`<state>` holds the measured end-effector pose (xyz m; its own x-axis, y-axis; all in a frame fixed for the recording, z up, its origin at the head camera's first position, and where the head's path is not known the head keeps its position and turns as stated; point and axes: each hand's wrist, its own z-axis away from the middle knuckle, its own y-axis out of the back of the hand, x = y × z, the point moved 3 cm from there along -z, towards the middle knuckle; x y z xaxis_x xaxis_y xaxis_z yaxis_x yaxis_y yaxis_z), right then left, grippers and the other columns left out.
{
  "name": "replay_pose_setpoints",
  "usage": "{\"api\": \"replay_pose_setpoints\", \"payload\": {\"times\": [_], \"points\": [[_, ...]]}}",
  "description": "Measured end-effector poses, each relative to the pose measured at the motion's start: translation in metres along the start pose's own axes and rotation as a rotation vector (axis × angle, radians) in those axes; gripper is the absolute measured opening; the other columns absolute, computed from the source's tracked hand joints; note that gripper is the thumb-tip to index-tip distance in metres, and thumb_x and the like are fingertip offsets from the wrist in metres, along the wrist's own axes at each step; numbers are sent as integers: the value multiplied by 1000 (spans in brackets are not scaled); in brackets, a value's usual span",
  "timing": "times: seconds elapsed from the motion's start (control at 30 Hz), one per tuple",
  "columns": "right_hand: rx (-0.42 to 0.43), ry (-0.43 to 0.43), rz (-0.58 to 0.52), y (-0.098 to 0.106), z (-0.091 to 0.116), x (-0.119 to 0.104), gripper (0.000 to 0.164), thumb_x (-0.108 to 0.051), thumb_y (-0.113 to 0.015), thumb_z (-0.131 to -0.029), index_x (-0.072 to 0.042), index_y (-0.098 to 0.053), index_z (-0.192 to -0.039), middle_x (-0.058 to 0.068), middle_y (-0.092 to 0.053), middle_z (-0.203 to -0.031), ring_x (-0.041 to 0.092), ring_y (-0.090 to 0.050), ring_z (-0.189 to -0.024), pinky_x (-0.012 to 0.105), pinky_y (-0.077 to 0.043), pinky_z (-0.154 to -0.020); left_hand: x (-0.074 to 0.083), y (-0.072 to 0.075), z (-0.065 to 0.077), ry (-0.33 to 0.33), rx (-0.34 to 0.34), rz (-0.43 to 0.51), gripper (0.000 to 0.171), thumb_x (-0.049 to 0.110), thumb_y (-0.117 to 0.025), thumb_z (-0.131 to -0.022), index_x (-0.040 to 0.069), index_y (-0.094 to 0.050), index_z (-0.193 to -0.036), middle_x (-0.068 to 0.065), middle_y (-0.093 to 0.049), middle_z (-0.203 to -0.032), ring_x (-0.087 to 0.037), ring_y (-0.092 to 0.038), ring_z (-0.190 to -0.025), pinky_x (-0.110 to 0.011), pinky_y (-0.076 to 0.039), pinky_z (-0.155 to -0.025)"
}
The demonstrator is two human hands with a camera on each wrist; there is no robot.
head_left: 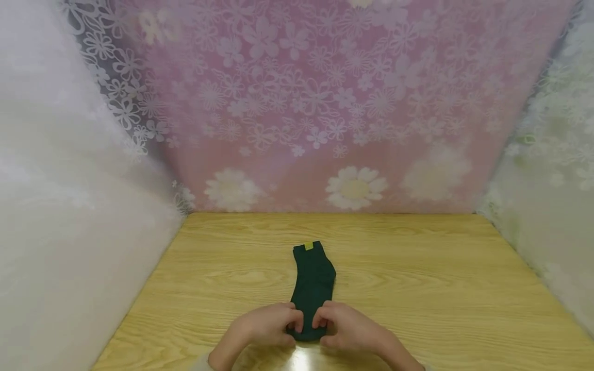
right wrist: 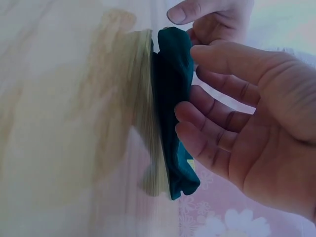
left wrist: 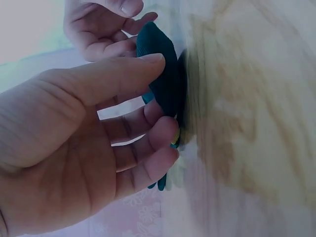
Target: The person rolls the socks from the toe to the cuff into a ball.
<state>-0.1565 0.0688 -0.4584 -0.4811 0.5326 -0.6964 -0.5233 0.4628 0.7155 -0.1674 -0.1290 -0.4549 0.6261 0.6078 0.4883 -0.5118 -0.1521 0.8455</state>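
A dark green sock (head_left: 312,283) lies lengthwise on the table, its cuff with a yellow label (head_left: 309,246) pointing away and its toe end nearest me. At the toe's left side, my left hand (head_left: 274,323) pinches the fabric; in the left wrist view the thumb lies over the sock (left wrist: 160,74) with the fingers bent behind it. My right hand (head_left: 348,327) is at the toe's right side. In the right wrist view its fingers (right wrist: 215,116) are loosely bent alongside the sock (right wrist: 173,113), and the thumb tip is at its edge; whether it touches cannot be told.
The wood-grain table (head_left: 417,278) extends around the sock on both sides. A pink flowered backdrop (head_left: 297,103) rises at the table's far edge, with pale hangings (head_left: 83,206) along the left and right. Light reflects off the tabletop near the front.
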Motion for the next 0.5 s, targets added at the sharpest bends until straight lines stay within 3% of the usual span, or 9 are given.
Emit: {"api": "replay_pose_setpoints", "payload": {"times": [0.17,0.33,0.5], "points": [[33,-15,37,-3,3,0,21,-12,-77,-83,-21,-69,-100,-11,-56,-94,0,-50,-77,19,-47,-70,2,-3,-4,29,10,-10,22,13,-78,-82,21,-61,-95,13,-51,-88,-1,-48,-75,-17,-45,-69],[47,-39,119,-6,4,0,22,-14,-78,-82,-22,-69,-100,-12,-52,-90,0,-46,-73,18,-44,-67,0,-5,-3,74,17,29,37,14,-81,-80,24,-58,-107,12,-53,-95,0,-51,-81,-19,-47,-72],[40,-68,197,-10,5,-1,19,-19,-78,-84,-22,-70,-101,-13,-50,-88,-1,-45,-69,18,-43,-63,0,-6,-5,60,45,-26,29,14,-76,-87,24,-63,-110,10,-53,-95,0,-53,-81,-19,-48,-71]]}}
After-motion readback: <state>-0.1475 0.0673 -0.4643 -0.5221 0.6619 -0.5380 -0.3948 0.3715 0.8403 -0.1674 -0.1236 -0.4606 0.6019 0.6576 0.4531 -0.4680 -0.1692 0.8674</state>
